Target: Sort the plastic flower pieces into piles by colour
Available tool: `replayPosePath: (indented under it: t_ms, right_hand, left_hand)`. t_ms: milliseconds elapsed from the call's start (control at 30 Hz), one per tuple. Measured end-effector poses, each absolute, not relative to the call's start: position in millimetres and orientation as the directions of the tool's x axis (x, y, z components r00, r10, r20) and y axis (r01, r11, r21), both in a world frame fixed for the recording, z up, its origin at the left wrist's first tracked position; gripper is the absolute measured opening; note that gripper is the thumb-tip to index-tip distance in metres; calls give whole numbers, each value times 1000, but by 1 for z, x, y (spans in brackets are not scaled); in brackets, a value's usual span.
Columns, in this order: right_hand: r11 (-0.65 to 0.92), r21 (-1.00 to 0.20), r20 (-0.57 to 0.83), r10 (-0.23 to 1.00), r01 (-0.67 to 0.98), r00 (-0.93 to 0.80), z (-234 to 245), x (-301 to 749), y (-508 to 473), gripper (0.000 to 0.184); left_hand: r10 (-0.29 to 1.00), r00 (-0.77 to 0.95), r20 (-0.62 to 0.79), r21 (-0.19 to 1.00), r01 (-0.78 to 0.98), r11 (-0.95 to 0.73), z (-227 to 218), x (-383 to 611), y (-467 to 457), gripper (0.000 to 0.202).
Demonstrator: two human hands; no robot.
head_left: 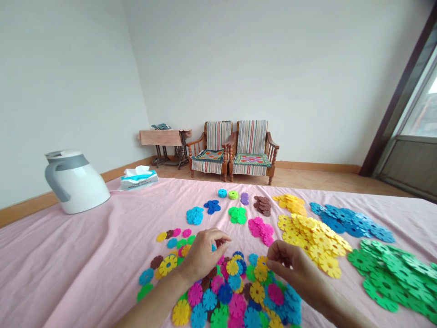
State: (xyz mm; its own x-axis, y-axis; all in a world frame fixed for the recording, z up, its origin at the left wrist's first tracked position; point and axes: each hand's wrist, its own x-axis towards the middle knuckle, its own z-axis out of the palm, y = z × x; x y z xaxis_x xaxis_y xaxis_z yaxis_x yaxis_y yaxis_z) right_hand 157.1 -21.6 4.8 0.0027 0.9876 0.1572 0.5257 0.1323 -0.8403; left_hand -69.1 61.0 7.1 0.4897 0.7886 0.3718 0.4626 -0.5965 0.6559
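My left hand (204, 253) hovers over a mixed heap of colourful plastic snowflake discs (228, 291) on a pink tablecloth (102, 246); its fingers curl into a pinch, and what they grip is hidden. My right hand (293, 266) is beside it on the right, fingers bent together over the same heap, pinching something small I cannot make out. Sorted piles lie beyond: yellow discs (312, 234), blue discs (351, 221), green discs (392, 273), pink discs (261, 229), brown discs (262, 205) and small green discs (237, 215).
A white kettle (75, 181) stands at the far left of the table, with a tissue box (139, 178) behind it. Two wooden armchairs (234, 150) and a small side table (165, 139) stand by the back wall. A window is at the right.
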Motion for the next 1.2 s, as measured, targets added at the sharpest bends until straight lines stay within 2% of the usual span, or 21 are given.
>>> replayPosePath:
  t_ms: [167,400,533,700,1000,1100,1200]
  right_hand:
    - [175,-807,234,972,564,34,-1,138,-24,6]
    - [254,-781,311,950,571,3,-4,123,-30,5]
    - [274,-766,329,944,582,-11,-5,128,-28,8]
    - [222,-741,329,943,634,54,-5,138,-25,12]
    - [287,-741,330,943,608,-42,0,116,-32,15]
    - [246,-709,330,944,660,2,4,131,-25,18]
    - [144,-626,353,929,767,113,13,169,-2,20]
  left_hand:
    - [759,557,336,710,380,-593,18,-56,38,14]
    - [730,621,285,708,377,-597,19,-48,26,10]
    - [787,556,268,749,393,-533,15,-52,35,9]
    - [850,451,273,791,398,-465,13,-59,45,9]
    - [754,591,287,763,335,-552,18,-51,29,10]
    - [787,537,304,783,330,-527,17,-53,33,13]
    - [853,390,346,800,352,-485,13,-57,44,20]
